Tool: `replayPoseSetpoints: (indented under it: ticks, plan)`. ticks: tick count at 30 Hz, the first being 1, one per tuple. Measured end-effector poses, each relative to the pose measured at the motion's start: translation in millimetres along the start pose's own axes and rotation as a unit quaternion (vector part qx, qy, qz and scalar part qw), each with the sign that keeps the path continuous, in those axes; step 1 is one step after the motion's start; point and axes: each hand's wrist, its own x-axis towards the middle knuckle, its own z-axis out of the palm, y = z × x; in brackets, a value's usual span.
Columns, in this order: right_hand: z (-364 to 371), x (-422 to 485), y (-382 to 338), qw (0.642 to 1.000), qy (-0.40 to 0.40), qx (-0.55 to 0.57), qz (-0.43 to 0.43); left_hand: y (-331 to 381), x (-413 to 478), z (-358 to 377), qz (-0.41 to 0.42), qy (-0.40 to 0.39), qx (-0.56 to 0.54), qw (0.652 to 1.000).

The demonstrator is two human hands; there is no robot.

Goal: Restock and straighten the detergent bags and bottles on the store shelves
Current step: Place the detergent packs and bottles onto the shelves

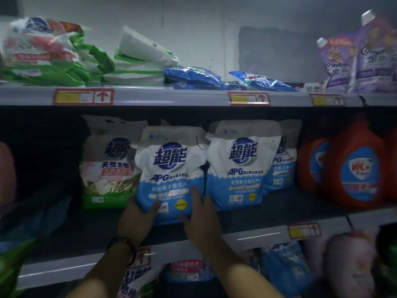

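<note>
While the left hand (137, 220) grips the bag (171, 168) low, the right hand (202, 220) — fingers straight — presses its front.

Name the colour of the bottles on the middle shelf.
The bottles are orange-red with blue labels; head view.

We face a run of grey metal store shelving in dim light. The upper shelf (171, 98) crosses the whole view from left to right. Its front lip carries red-and-yellow price labels: one at the left (83, 96), one right of centre (248, 98) and one farther right (326, 100). Behind it stands a pale back wall (193, 29), with a thin vertical seam (162, 18) left of centre and a darker grey rectangular patch (277, 52) to the right. Just under that shelf lies a band of deep shadow (193, 112). The middle shelf (279, 203) has a dark board. Its grey front lip catches a streak of light beside another price label (304, 230).
</note>
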Motion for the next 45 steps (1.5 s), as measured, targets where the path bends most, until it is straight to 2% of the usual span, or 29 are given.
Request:
replayPoseSetpoints:
  ticks: [5,9,12,16,23,27,31,35,40,45]
  plan:
    - [-2,2,9,0.999,0.020,0.033,-0.009,-2,12,-12,-0.049,-0.028,-0.017,0.998]
    - [-9,1,6,0.998,0.003,0.054,-0.018,12,27,-22,-0.062,-0.131,-0.029,0.989]
    - [-25,5,5,0.997,-0.041,0.056,-0.021,21,27,-25,-0.081,-0.190,-0.060,0.977]
    - [-46,12,0,0.976,-0.094,0.196,0.017,32,18,-25,-0.083,-0.233,-0.093,0.964]
    - [-61,-12,-11,0.945,-0.083,0.317,0.011,71,-36,0,0.003,-0.134,-0.179,0.975]
    - [-94,-39,-21,0.943,-0.087,0.321,-0.012,86,-84,14,0.016,-0.011,-0.222,0.975]
    - [-123,-77,-17,0.962,-0.079,0.260,-0.039,80,-133,24,0.001,0.045,-0.203,0.978]
    - [-143,-112,-2,0.979,-0.068,0.182,-0.056,85,-172,39,0.039,0.059,-0.161,0.985]
    - [-168,-143,8,0.991,0.050,0.126,-0.006,112,-183,76,0.046,0.039,-0.141,0.988]
    - [-189,-157,39,0.982,0.068,0.175,0.022,140,-197,127,0.070,0.018,-0.121,0.990]
